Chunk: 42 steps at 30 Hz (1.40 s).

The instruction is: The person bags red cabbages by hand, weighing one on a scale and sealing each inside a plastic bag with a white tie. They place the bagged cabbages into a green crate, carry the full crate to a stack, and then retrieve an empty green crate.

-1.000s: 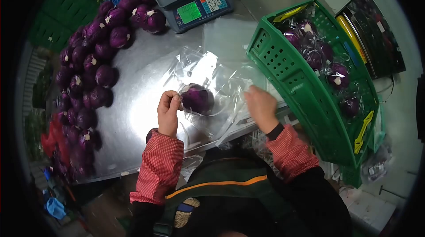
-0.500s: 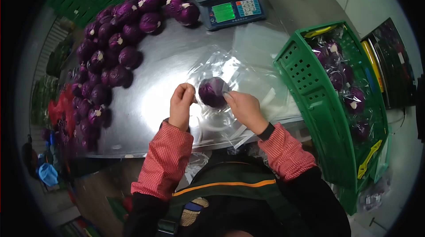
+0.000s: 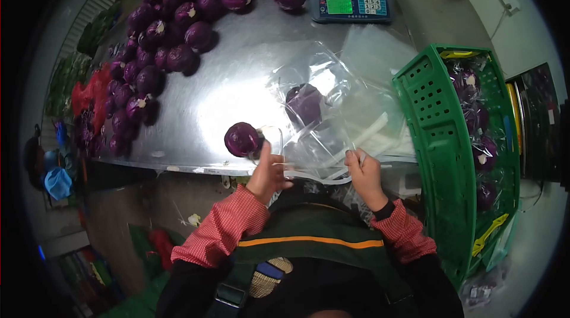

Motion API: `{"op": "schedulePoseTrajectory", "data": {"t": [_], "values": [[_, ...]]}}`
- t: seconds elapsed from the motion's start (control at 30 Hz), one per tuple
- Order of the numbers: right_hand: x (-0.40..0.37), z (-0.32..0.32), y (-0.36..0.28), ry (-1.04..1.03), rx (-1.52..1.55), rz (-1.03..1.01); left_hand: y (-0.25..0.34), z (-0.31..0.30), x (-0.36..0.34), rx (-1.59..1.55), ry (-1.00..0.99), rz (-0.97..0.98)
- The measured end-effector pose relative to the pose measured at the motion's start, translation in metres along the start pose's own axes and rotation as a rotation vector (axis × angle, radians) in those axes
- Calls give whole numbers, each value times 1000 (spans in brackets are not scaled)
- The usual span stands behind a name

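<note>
My right hand point(image 3: 365, 178) pinches the edge of a clear plastic bag point(image 3: 323, 146) at the table's front edge. Inside or under the film, a purple cabbage point(image 3: 304, 104) shows through. My left hand point(image 3: 270, 172) is at the bag's left side, thumb raised and fingers apart and stretched toward the bag's near edge. Just beyond its thumb tip sits another round purple cabbage point(image 3: 240, 140), on bare metal. More flat clear bags point(image 3: 380, 71) lie stacked behind and to the right.
Many purple cabbages point(image 3: 181, 57) are heaped along the left and back of the metal table point(image 3: 228, 95). A digital scale point(image 3: 350, 6) with a green display stands at the back. At right, a green crate point(image 3: 430, 122) holds wrapped cabbages. A red net point(image 3: 92, 92) lies far left.
The view has shifted. Both hands have come down toward the front edge, drawing the bag's edge nearer. My right hand has left the cabbage. Another cabbage now shows by my left hand.
</note>
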State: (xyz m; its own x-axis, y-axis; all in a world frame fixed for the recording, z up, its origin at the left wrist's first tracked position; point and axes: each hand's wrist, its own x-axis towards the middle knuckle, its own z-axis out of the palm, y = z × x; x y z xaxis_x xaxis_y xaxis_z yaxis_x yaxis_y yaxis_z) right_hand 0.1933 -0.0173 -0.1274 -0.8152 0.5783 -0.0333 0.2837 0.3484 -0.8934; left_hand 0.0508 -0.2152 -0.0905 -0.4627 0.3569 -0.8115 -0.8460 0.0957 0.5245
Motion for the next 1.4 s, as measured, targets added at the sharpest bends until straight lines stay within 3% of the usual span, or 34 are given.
{"op": "schedulePoseTrajectory", "data": {"t": [0.03,0.17,0.23,0.33,0.43,0.53,0.63,0.73,0.83,0.93,1.03,1.1,1.13,1.17,1.2,1.27,1.33,1.37,1.4], "values": [[-3,-1,-1,-17,-69,-32,-3,10,-9,19,-26,-92],[-8,-1,-1,-12,-71,-54,-14,1,8,40,-227,79],[-8,-6,-2,-32,-48,21,-14,-5,3,34,-171,66],[-9,-24,-36,194,-260,-112,-16,-12,-8,31,-111,73],[-10,-32,-72,187,-426,-557,-18,-15,-15,83,-57,102],[-10,-6,-92,-311,-255,-670,-23,-15,-15,81,-96,170],[-6,25,-101,-408,-211,-696,-22,-12,-15,84,-71,211],[1,37,-103,-479,-226,-640,-22,-12,-17,120,-86,256],[15,40,-104,-720,-122,-452,-26,-15,-10,171,-115,344],[18,34,-110,-776,-25,-400,-20,-13,-12,210,-98,351],[1,-8,-128,-738,231,-230,-11,-9,-25,178,-91,316],[-17,-68,-144,-737,544,-121,-10,-10,-24,161,-69,283],[-23,-93,-127,-633,678,-414,-11,-14,-23,128,-85,286],[-33,-123,-120,-554,789,-495,-11,-18,-23,99,-103,292],[-33,-159,-102,-670,884,-474,-11,-22,-22,74,-127,300],[-68,-208,-95,-451,751,-115,-13,-29,-18,78,-142,278],[-92,-236,-78,-401,511,297,-16,-33,-16,70,-162,270],[-96,-240,-72,-395,116,559,-16,-34,-16,75,-168,262],[-99,-232,-37,-456,-282,332,-15,-34,-17,77,-171,259]]}}
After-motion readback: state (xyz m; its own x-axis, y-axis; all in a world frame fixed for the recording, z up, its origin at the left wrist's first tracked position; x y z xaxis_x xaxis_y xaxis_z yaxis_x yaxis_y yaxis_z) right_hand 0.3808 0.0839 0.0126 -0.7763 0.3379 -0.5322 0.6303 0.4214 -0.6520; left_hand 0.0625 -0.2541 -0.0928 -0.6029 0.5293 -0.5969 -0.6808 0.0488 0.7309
